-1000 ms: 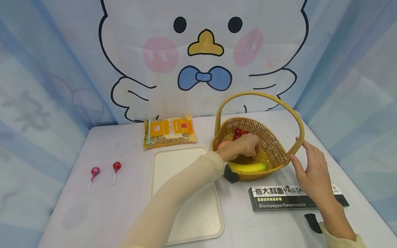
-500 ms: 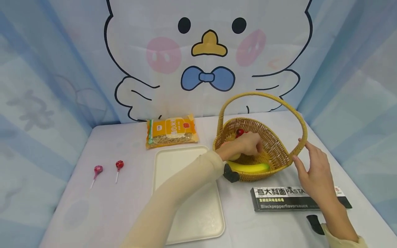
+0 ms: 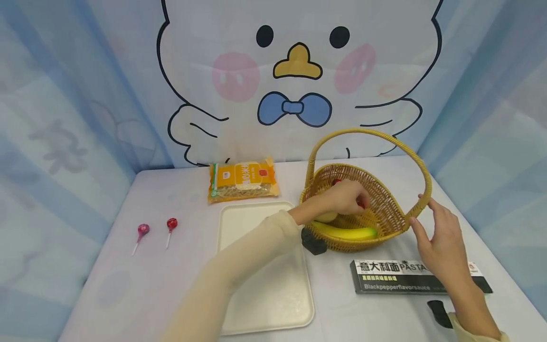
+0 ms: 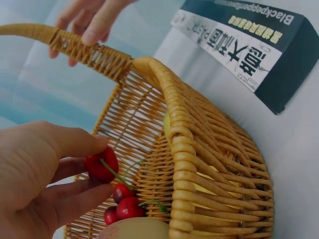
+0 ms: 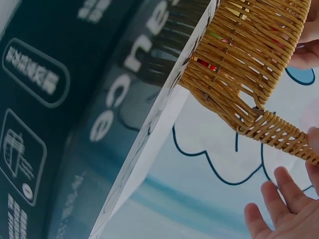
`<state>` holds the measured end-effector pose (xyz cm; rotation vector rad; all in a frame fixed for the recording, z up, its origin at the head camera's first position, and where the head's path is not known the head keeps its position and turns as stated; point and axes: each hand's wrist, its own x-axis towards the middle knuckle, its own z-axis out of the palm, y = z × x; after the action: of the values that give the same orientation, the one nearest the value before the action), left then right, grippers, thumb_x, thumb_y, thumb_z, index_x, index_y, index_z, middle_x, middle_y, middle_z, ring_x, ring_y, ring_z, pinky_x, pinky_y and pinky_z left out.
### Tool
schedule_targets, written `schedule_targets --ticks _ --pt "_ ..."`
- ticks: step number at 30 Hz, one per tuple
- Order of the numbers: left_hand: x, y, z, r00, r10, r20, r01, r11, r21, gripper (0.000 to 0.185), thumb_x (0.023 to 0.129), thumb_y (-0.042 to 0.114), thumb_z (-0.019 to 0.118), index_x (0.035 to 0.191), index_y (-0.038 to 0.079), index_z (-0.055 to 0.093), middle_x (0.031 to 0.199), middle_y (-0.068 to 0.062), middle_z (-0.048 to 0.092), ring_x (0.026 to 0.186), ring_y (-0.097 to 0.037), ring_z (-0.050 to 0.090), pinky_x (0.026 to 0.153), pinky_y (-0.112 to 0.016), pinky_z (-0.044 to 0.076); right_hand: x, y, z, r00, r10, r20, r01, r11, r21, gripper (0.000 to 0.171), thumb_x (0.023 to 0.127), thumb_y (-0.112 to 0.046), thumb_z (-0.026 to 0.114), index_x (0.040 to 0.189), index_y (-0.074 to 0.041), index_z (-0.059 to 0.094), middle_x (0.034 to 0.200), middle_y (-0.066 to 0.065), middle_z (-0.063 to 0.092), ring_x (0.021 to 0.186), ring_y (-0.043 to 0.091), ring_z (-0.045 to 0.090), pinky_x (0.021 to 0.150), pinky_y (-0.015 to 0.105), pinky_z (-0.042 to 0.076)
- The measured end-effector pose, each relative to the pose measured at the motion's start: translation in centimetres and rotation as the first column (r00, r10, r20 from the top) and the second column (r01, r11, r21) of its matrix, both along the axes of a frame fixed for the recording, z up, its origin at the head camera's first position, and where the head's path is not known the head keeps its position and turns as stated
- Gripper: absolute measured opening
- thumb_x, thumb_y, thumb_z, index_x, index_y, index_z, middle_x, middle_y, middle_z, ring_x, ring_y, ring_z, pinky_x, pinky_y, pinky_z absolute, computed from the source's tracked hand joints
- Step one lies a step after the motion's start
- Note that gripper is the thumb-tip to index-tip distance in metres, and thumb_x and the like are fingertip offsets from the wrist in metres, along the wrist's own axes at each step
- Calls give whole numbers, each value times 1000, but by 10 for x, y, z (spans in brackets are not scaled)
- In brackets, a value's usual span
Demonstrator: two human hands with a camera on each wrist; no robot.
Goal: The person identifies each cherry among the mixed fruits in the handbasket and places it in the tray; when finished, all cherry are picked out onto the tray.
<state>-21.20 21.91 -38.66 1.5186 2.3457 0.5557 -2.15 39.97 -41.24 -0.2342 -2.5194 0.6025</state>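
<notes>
My left hand (image 3: 347,196) is over the wicker basket (image 3: 388,211). In the left wrist view it pinches a red cherry (image 4: 101,164) with a green stem between thumb and fingers. Just below are several more cherries (image 4: 130,206) and a pale, rounded fruit (image 4: 134,229), partly cut off. A banana (image 3: 346,232) lies along the basket's near side. My right hand (image 3: 444,237) holds the base of the basket's handle (image 3: 420,204), thumb on one side and fingers on the other.
A black pasta box (image 3: 397,284) lies in front of the basket, under the right forearm. Left of the basket is a cream tray (image 3: 273,304), partly under the left sleeve. An orange noodle packet (image 3: 243,180) sits behind it. Two lollipops (image 3: 172,223) lie far left.
The head view has shifted, so everything appears farther right. My left hand has risen slightly in the basket, and red now shows at its fingertips. My right hand stays at the handle.
</notes>
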Motion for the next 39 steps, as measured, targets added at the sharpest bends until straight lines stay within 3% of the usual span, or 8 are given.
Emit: schedule_targets --ticks 9,17,22,26,34,39 --pt "5 -27 13 989 73 132 -94 983 156 18 102 20 74 118 13 80 108 6 76 93 0 65 78 -7 50 -3 8 1 1000 -5 25 6 1000 -13 63 108 -14 62 165 -12 36 156 33 47 147 54 38 121 77 27" --pt "10 -62 23 981 155 118 -179 958 224 19 100 23 76 117 15 80 122 2 76 103 -10 66 84 -12 48 -8 15 1 999 52 4 -52 998 -35 63 108 -12 60 165 -10 35 153 34 47 147 56 38 123 77 24" --pt "12 -84 25 965 227 133 -254 935 246 20 99 23 77 118 19 80 128 4 76 118 -12 66 100 -21 51 -9 21 -1 997 71 -2 -71 996 -45 64 107 -8 60 166 -10 34 155 34 47 149 57 37 123 78 23" --pt "13 -102 25 951 259 169 -298 913 277 23 99 22 77 122 17 79 125 3 77 119 -14 67 104 -26 54 -9 25 -1 998 66 6 -66 997 -44 65 107 -7 60 166 -10 33 156 34 47 148 57 38 121 78 27" --pt "15 -135 25 921 303 247 -372 872 317 21 99 17 77 120 12 78 121 -2 75 113 -17 69 88 -17 60 -10 32 0 998 63 18 -62 997 -41 63 108 -7 57 166 -8 32 156 35 45 148 58 37 121 77 27" --pt "17 -155 25 894 357 270 -434 839 328 19 98 14 77 117 12 79 118 -2 75 110 -17 68 90 -19 61 -10 37 1 998 61 14 -61 997 -37 63 107 -5 58 165 -8 34 154 36 47 146 58 39 123 74 27"
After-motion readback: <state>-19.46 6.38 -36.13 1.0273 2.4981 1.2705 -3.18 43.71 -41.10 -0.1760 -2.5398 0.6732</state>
